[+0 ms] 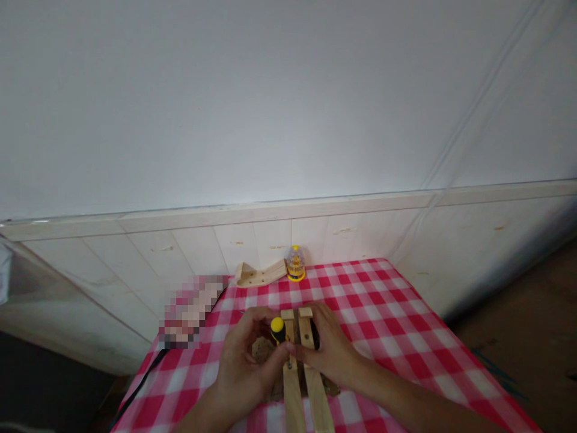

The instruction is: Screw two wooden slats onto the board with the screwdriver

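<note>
Two pale wooden strips with small end blocks, a wooden piece (294,397), lie side by side on the table in front of me, with dark screw holes along them. A screwdriver (278,329) with a yellow and black handle stands upright over the left strip. My left hand (241,358) curls around the screwdriver from the left, its thumb at the lower handle. From the right, my right hand (333,349) grips the wooden piece, its thumb reaching across to the screwdriver's foot. A brown, uneven piece (262,350) shows partly beneath my left hand.
A red and white checked cloth (360,300) covers the table. At the back, a curved wooden part (259,276) with holes lies beside a clear container (296,264) with a yellow base. A blurred-out object (193,310) with a black strap lies left. A white wall (288,108) rises behind.
</note>
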The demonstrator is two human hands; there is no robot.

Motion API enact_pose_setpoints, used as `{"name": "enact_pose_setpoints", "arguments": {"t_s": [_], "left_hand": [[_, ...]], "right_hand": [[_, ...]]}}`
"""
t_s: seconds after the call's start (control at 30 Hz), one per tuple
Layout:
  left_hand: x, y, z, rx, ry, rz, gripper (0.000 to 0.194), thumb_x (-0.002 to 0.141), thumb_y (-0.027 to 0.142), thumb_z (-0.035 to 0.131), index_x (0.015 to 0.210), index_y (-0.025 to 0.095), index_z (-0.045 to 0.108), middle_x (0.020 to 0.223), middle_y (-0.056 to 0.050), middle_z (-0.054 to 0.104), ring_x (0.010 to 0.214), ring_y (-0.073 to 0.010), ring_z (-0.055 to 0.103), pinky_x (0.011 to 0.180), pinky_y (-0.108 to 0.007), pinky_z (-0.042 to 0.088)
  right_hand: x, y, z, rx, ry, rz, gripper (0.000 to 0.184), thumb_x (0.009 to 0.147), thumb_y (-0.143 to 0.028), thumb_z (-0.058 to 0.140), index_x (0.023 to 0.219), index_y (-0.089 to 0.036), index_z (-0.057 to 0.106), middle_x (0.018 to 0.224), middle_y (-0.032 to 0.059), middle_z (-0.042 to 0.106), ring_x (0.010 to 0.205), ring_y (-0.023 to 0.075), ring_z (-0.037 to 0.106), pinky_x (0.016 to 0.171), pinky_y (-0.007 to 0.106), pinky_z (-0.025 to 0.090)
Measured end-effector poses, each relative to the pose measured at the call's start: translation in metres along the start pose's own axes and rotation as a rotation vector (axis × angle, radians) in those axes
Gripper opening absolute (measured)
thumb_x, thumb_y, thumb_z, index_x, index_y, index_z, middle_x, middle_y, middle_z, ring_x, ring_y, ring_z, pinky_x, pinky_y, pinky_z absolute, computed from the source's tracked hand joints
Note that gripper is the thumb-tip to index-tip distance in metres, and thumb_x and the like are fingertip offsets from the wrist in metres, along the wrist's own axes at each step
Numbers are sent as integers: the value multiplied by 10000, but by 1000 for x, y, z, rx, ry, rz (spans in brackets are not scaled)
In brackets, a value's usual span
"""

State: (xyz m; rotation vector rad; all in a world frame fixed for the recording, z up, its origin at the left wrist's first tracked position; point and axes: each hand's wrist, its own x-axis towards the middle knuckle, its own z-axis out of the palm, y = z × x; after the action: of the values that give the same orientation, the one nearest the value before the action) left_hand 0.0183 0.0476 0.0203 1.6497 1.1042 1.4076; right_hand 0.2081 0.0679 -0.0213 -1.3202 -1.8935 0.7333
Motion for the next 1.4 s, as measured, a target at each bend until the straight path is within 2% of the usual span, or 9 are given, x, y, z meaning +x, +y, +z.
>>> {"name": "enact_pose_setpoints", "arguments": {"t_s": [0.2,0.4,0.57,0.87,1.03,1.17,1.4], "left_hand": [[-3,-7,1,40,-25,-14,274,747,241,751,965,203,589,810,-10,683,710,-157,666,625,-234,552],[-3,-10,1,39,-33,-12,293,752,202,735,992,212,566,826,-5,670,723,-152,663,640,-235,555],[-2,-10,2,38,2,1,290,737,192,742,957,214,553,817,4,659,715,-147,657,635,-232,550],[-2,-10,2,63,-4,25,293,732,215,766,947,210,567,803,7,655,701,-138,643,628,-221,539],[-1,-10,-3,21,-103,16,289,763,267,769,979,201,589,847,-25,677,764,-164,667,681,-252,560],[1,-6,-6,-8,-215,61,252,827,238,702,1059,211,608,888,-47,695,797,-175,684,704,-268,569],[0,-6,-8,-22,-253,36,301,862,224,657,1159,211,607,950,-79,709,874,-205,697,760,-307,581]], "right_hand": [[0,-1,0,-11,-5,5,375,734,-371,839,1007,-212,637,1020,65,635,985,283,587,850,417,475],[-1,1,1,-26,2,-16,388,749,-399,828,1031,-212,638,1012,64,626,973,279,583,841,411,477],[0,1,1,-28,3,-21,390,754,-444,814,1015,-211,641,1010,67,627,969,280,584,845,418,480],[-1,2,2,-17,12,-39,428,752,-502,811,1010,-211,631,999,61,631,963,275,588,843,411,471],[0,3,2,-8,5,-32,401,719,-368,854,1006,-214,620,1011,52,629,972,275,587,846,406,468],[0,1,1,-9,-2,-1,414,670,-261,877,992,-212,621,1020,52,628,981,282,581,853,411,465],[0,1,2,1,3,-1,390,688,-249,855,993,-217,614,1021,46,623,987,279,576,861,413,455]]}}
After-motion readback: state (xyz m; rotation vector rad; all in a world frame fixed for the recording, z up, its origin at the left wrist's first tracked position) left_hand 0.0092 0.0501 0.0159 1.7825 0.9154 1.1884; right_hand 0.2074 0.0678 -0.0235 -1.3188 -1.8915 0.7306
